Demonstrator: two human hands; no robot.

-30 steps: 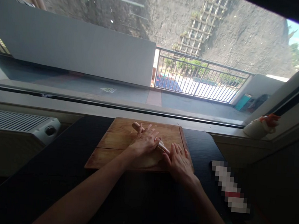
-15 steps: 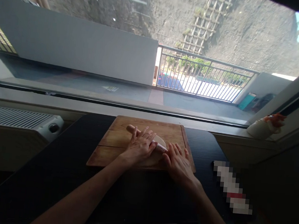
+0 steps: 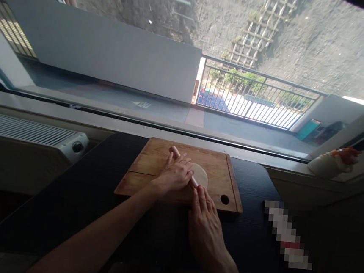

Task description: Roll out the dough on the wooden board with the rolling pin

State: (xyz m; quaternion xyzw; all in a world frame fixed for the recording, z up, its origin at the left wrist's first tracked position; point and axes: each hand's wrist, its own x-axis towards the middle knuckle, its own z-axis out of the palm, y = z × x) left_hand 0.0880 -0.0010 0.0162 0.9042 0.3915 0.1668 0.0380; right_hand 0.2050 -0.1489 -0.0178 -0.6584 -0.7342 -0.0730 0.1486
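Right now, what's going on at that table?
A person has both hands at a rolling pin on a wooden cutting board. The left hand lies across the pin's middle, and the right hand's fingertips are at its near end. A flat round of dough shows right of the pin. The board rests on a black table.

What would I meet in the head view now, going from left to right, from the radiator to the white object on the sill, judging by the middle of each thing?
Radiator, left hand, dough, board's hole, pixelated item, white object.
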